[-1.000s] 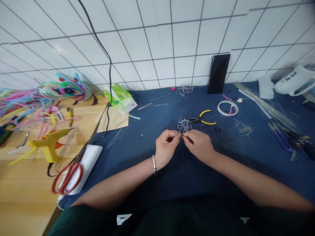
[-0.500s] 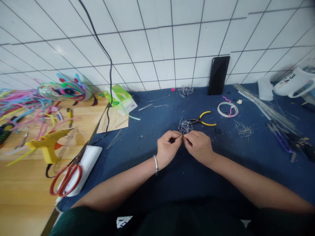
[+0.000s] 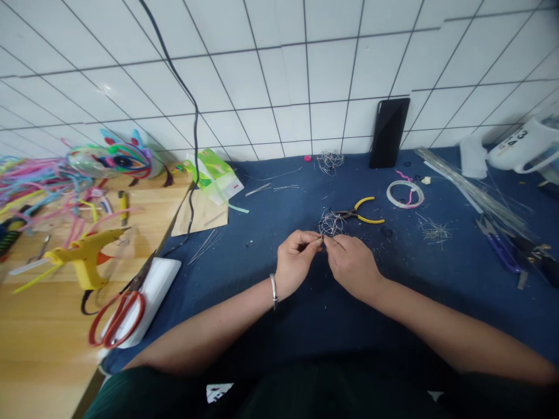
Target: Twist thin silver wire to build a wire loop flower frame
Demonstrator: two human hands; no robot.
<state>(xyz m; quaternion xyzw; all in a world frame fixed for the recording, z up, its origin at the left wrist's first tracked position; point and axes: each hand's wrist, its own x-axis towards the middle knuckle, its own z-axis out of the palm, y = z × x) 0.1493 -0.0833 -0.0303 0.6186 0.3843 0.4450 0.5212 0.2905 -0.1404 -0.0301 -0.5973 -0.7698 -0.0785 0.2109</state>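
A tangled ball of thin silvery wire [image 3: 331, 223] sits just beyond my fingertips over the blue cloth. My left hand [image 3: 297, 262] is pinched at its near edge, thumb against forefinger. Right beside it, my right hand [image 3: 353, 266] pinches at the same spot, so the fingertips of both nearly touch. Whatever tiny part lies between the fingers is too small to make out. Yellow-handled pliers [image 3: 358, 213] lie behind the ball, their jaws close to it.
Another wire ball [image 3: 330, 162] lies near the tiled wall, left of a leaning phone [image 3: 390, 132]. On the right are a clear coil [image 3: 405, 194], cut wires [image 3: 435, 232] and purple-handled cutters [image 3: 500, 249]. Red-handled scissors [image 3: 119, 319] and a yellow glue gun [image 3: 87, 256] are left.
My right hand has tipped slightly, its fingers now pointing more forward. My left hand has shifted a little left. The wire ball has moved slightly to the right.
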